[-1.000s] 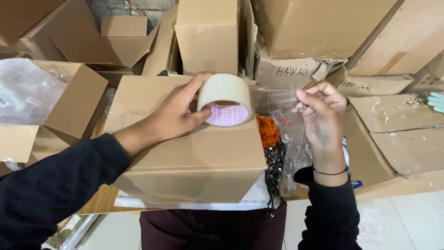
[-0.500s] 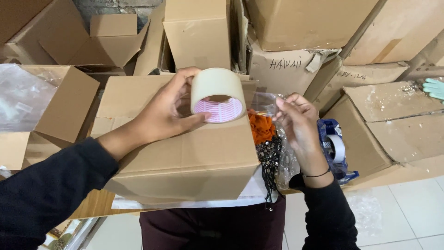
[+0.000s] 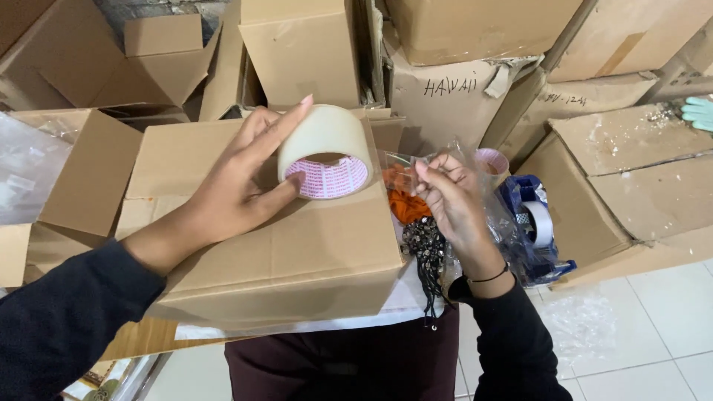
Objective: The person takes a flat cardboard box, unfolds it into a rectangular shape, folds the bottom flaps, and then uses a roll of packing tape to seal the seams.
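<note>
Cardboard, far left: an open carton point(image 3: 70, 174) with raised flaps and crinkled clear plastic point(image 3: 26, 167) beside it; matte, brown, soft at the edges.
Left hand point(image 3: 238, 186): fingers wrapped on the tape roll point(image 3: 327, 152), thumb pressed at the core's lower rim, forefinger stretched along the top.
Tape roll: held up just above the box point(image 3: 297, 252), well toward its far right edge; a squat ring of glossy, milky-clear tape on a pink-printed card core.
Box: closed, plain brown corrugated board with flat flaps, resting at the person's lap; a white sheet shows under its front edge.
Tape end: a clear strip seems to run from the roll to the right hand, too transparent to trace fully.
Right hand point(image 3: 453, 197): fingers pinched shut on that strip, close beside a clear bag point(image 3: 416, 215) of orange cloth and dark beaded trim; a thin black band at the wrist.
Dispenser point(image 3: 531, 223): blue, hard plastic, with a second roll, lying right of the bag.
Risk, tape: the strip looks likely to fold on itself or stick to the crinkly bag, being so near it.
Risk, roll: a light hold could let the smooth ring slip and roll off the box.
Far right: stacked cartons point(image 3: 631, 148), pale floor tiles point(image 3: 653, 327).
</note>
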